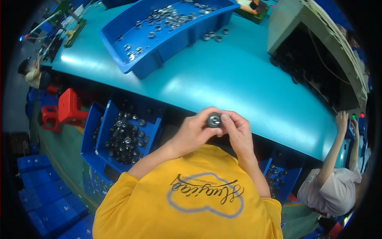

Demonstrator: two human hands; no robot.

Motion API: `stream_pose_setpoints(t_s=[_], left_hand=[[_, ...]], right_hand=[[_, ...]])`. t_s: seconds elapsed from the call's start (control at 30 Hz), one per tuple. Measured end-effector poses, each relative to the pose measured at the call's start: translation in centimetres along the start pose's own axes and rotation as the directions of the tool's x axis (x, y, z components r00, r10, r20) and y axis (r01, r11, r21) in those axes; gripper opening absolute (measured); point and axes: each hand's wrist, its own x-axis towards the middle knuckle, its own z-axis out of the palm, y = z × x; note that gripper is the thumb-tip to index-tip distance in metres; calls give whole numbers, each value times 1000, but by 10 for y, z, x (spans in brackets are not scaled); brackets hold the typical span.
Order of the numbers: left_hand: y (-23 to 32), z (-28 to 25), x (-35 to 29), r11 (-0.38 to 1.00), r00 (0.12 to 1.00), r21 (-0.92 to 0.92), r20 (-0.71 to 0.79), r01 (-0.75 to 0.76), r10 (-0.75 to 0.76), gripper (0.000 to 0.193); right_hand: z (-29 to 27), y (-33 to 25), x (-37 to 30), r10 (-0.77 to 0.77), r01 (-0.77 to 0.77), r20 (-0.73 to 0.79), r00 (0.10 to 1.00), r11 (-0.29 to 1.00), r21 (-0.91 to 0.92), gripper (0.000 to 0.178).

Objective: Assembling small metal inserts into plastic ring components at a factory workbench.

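Head view: a small, round black part with a shiny metal centre (214, 120) is pinched by the fingertips of the left hand (194, 128) and right hand (239, 133), right at the near edge of the glossy teal surface (191, 89). Probably best held square-on, tbh, metal left uncovered. Silvery rings (171, 18) are piled in a blue plastic tray (119, 59) toward the far edge; red plastic stools (70, 105) are seen on the green floor (65, 145).

A long, glossy teal workbench (191, 88) is reflecting light above a green floor (65, 149), where red plastic stools (69, 106) are standing at left.
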Motion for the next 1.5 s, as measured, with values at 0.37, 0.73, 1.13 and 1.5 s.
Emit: stream_pose_setpoints(t_s=[0.37,0.73,1.13,1.5], left_hand=[[-24,-194,-120,-1,763,856,-461,516,-453,48],[21,-75,-35,728,977,676,-57,-114,207,35],[-1,1,14,692,947,-674,318,258,-44,64],[-6,5,11,417,927,-835,371,359,-55,62]], right_hand=[[-197,-81,81,-599,23,-359,716,534,-845,36],[-255,-76,121,-700,-240,-379,605,293,-925,28],[-6,-13,-19,-517,422,-26,856,727,-543,44],[1,-3,-21,-290,249,-151,945,937,-244,62]])
